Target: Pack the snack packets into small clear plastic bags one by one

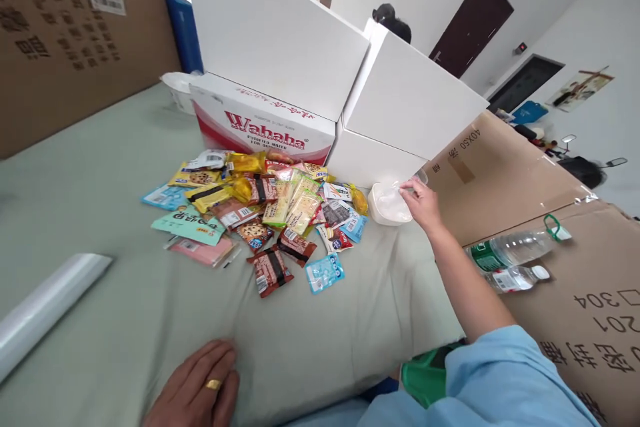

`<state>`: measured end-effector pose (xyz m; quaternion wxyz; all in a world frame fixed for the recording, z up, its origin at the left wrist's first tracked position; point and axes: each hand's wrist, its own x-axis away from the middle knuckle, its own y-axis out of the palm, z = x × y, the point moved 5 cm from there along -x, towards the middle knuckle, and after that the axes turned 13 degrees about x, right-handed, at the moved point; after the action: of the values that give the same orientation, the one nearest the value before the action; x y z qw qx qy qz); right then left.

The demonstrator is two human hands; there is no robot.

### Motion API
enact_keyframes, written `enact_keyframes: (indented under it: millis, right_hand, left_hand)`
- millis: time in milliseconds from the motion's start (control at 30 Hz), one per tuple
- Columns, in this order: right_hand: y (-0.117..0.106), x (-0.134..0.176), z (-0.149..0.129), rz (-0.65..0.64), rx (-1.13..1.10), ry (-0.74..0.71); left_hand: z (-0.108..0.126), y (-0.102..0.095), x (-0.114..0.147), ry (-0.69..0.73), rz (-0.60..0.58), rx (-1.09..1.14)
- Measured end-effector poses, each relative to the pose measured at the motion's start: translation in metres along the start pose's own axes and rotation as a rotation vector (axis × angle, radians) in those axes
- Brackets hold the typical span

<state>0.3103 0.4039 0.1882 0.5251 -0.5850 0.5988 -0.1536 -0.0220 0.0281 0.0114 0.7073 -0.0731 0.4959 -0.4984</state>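
So the right hand (421,203) is over at a white plastic tub (383,215), sitting near the back right corner of the cloth-covered desk (300,340), right in front of the white panels (380,157). Fingertips are at the tub's right rim — honestly can't tell if they're pinching it or just touching.

Left hand (193,383), the one with a gold ring (213,385), is lying palm down by the front edge, relaxed and holding nothing.

Left of the tub there's a big messy pile of snack packets (303,210), stretching toward the left edge. Closest to the front edge are a brown packet (270,271) and a pale blue sachet (325,273), lying apart. Behind the pile, along the back edge, stands a red-and-white Wahaha box (265,130).

Past the right edge, two plastic bottles lie on their sides on cardboard — big one (515,248) has a green label.
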Motion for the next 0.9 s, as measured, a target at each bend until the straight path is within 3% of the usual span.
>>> enact_keyframes:
  millis: [100, 200, 267, 367, 467, 533, 633, 700, 800, 900]
  right_hand:
    - [-0.008, 0.033, -0.025, -0.027, -0.409, 0.239]
    - [0.018, 0.08, -0.061, -0.176, -0.708, 0.438]
    - [0.044, 0.115, -0.087, -0.29, -0.796, 0.519]
    - [0.083, 0.171, -0.12, -0.45, -0.894, 0.617]
    - [0.108, 0.216, -0.141, -0.519, -0.98, 0.691]
    - [0.115, 0.235, -0.147, -0.549, -1.033, 0.724]
    - [0.116, 0.252, -0.151, -0.603, -1.097, 0.754]
    - [0.115, 0.26, -0.15, -0.636, -1.112, 0.763]
    - [0.112, 0.269, -0.145, -0.674, -1.06, 0.739]
    - [0.102, 0.268, -0.134, -0.543, -0.948, 0.638]
  left_hand:
    - [0.002, -0.007, -0.009, -0.196, 0.104, 0.184]
    - [0.004, 0.004, -0.02, -0.56, 0.114, 0.498]
    - [0.01, 0.021, -0.026, -0.819, 0.134, 0.867]
    - [0.027, 0.046, -0.04, -1.046, 0.123, 1.356]
    - [0.042, 0.058, -0.048, -1.197, 0.054, 1.649]
    - [0.045, 0.06, -0.049, -1.295, 0.105, 1.778]
    - [0.045, 0.065, -0.048, -1.457, 0.211, 1.907]
    - [0.042, 0.07, -0.047, -1.505, 0.261, 1.876]
    - [0.036, 0.075, -0.047, -1.461, 0.317, 1.702]
    - [0.036, 0.074, -0.05, -1.36, 0.318, 1.535]
